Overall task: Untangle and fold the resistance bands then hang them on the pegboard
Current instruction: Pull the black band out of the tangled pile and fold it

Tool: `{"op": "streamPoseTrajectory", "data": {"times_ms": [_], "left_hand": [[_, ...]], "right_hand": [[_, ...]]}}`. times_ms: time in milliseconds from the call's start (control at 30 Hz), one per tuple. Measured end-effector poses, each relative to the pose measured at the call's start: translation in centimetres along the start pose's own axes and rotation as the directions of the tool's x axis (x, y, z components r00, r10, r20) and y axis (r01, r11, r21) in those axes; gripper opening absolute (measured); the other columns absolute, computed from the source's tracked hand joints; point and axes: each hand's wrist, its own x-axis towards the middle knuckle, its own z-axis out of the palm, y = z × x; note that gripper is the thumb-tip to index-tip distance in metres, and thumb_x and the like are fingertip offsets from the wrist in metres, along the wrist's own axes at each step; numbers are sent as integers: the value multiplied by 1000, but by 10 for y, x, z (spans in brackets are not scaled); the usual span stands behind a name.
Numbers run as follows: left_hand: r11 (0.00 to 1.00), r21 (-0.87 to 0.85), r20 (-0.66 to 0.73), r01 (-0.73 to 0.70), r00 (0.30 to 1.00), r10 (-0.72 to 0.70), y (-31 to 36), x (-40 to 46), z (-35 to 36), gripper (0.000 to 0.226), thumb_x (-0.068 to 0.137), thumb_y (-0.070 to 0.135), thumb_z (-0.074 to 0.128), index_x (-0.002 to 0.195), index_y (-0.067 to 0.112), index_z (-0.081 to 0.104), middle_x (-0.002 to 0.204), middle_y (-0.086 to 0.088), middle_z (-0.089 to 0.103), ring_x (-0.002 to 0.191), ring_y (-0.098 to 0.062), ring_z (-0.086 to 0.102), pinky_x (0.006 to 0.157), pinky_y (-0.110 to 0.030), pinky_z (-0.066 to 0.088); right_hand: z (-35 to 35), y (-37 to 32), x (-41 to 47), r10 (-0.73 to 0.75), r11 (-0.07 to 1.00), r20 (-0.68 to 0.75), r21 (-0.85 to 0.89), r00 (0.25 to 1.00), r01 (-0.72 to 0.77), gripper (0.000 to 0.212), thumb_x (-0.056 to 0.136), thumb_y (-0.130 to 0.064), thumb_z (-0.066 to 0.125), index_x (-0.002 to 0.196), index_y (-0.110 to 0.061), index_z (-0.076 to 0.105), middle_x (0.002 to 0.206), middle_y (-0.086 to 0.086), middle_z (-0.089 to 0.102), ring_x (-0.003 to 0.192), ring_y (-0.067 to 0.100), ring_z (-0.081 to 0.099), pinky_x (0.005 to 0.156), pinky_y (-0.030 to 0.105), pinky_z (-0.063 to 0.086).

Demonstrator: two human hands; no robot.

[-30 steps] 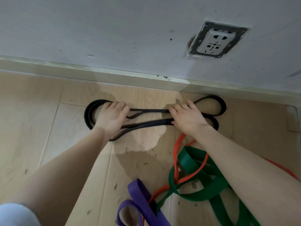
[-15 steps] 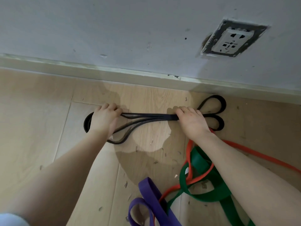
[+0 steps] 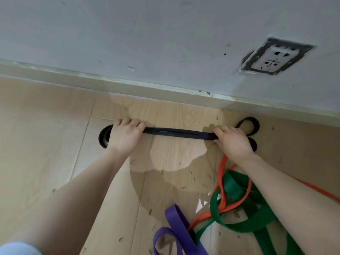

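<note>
A black resistance band (image 3: pixel 176 133) lies folded on the wooden floor near the wall, its strands gathered into one flat bundle. My left hand (image 3: pixel 125 137) grips its left end, with a short loop showing past the knuckles. My right hand (image 3: pixel 233 140) grips the right end, where two small loops stick out beyond it. Lower right, a green band (image 3: pixel 237 207), an orange band (image 3: pixel 220 173) and a purple band (image 3: pixel 176 225) lie tangled together on the floor. No pegboard is in view.
A grey wall with a skirting board (image 3: pixel 165 91) runs along the far side of the floor. A wall socket (image 3: pixel 274 58) sits at the upper right. Small bits of debris dot the floorboards (image 3: pixel 55 144).
The black band's loose, spread strands have been drawn together into one tight flat bundle between my hands. The left loop has shrunk as my left hand closed over it.
</note>
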Motion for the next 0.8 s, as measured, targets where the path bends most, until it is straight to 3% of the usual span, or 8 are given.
{"op": "streamPoseTrajectory", "data": {"times_ms": [67, 167, 267, 400, 533, 667, 733, 800], "left_hand": [[991, 20, 31, 134, 990, -135, -6, 21, -9, 28, 88, 4, 46, 114, 9, 56, 114, -11, 59, 112, -34, 46, 89, -41, 32], [968, 52, 47, 244, 968, -246, -22, 48, -21, 29, 87, 0, 42, 113, 6, 53, 114, -13, 56, 114, -34, 41, 85, -40, 32], [932, -50, 69, 360, 932, -356, -34, 64, -22, 26, 84, -7, 44, 108, 0, 51, 114, -19, 46, 91, -36, 49, 63, -39, 37], [915, -123, 49, 384, 923, -381, -33, 63, -16, 21, 86, -8, 42, 104, -1, 51, 111, -22, 42, 82, -37, 49, 56, -38, 33], [911, -141, 36, 387, 922, -386, -32, 63, -19, 20, 81, -10, 45, 98, 0, 49, 109, -21, 43, 60, -30, 42, 45, -35, 25], [889, -215, 13, 404, 912, -411, -23, 64, -23, 21, 86, -10, 40, 103, 0, 48, 119, -21, 39, 68, -36, 50, 55, -41, 38], [889, -220, 29, 402, 914, -406, -18, 60, -19, 22, 89, -8, 38, 107, -1, 48, 119, -21, 39, 79, -39, 52, 60, -41, 38], [886, -222, 22, 406, 911, -412, -16, 57, -13, 24, 90, -7, 36, 110, -2, 48, 119, -21, 41, 84, -39, 50, 62, -38, 36]], "right_hand": [[-6, -11, 14, -9, 1000, -45, 5, 999, 9, 27, 94, -20, 49, 120, -11, 49, 118, 10, 59, 108, 30, 54, 87, 38, 38], [-15, -23, 43, -3, 999, -158, -36, 987, -3, 25, 88, -7, 54, 112, -9, 53, 108, 11, 61, 102, 32, 56, 88, 38, 39], [-10, -17, 60, 52, 994, -223, -78, 973, -71, 30, 78, 1, 58, 107, -6, 58, 101, 15, 64, 95, 35, 58, 90, 42, 41], [-3, -4, 51, 122, 984, -142, -111, 982, -138, 39, 87, -15, 56, 125, -11, 48, 122, 11, 53, 118, 31, 45, 108, 43, 25], [-2, 5, 41, 120, 984, -76, -121, 990, -129, 51, 91, -27, 51, 138, -21, 33, 132, 7, 45, 125, 28, 40, 107, 43, 25], [-4, 13, 45, 103, 966, -95, -228, 990, -123, 31, 85, -14, 60, 115, -10, 54, 116, 10, 57, 110, 31, 50, 101, 41, 32], [-5, 19, 44, 66, 958, -138, -267, 988, -101, 32, 66, -9, 78, 94, -8, 63, 95, 11, 63, 91, 32, 60, 94, 43, 41], [-4, 27, 42, 45, 965, -194, -245, 980, -92, 34, 63, -10, 81, 92, -9, 64, 89, 11, 63, 85, 32, 62, 94, 45, 43]]}}
